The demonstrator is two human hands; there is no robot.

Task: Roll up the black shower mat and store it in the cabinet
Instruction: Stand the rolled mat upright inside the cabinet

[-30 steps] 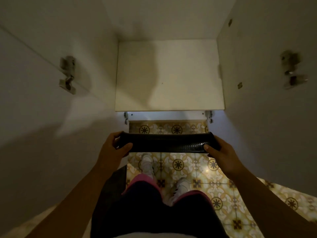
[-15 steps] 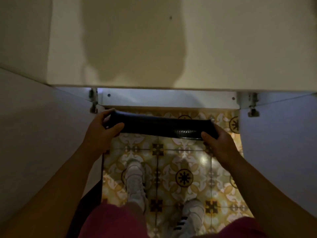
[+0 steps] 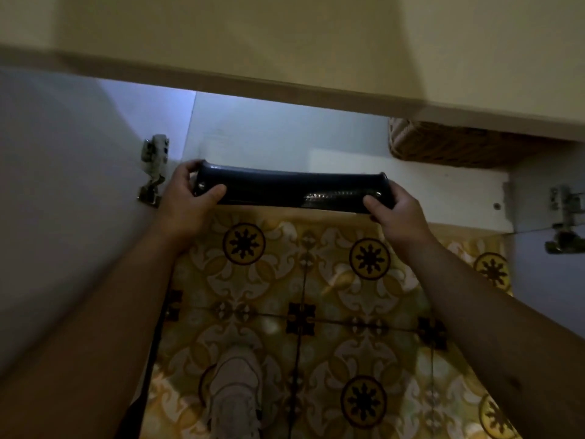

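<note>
Before the open cabinet (image 3: 316,147), left hand (image 3: 183,201) and right hand (image 3: 399,210) clasp the rolled mat (image 3: 285,188).

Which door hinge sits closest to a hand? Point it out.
The left hinge, almost beside the left hand; the right hinge sits well clear of the right hand.

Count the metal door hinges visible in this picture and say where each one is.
2. One hinge sits on the left door, beside the left hand; the other hinge is at the right edge, partly cut off. Others may lie outside the frame.
</note>
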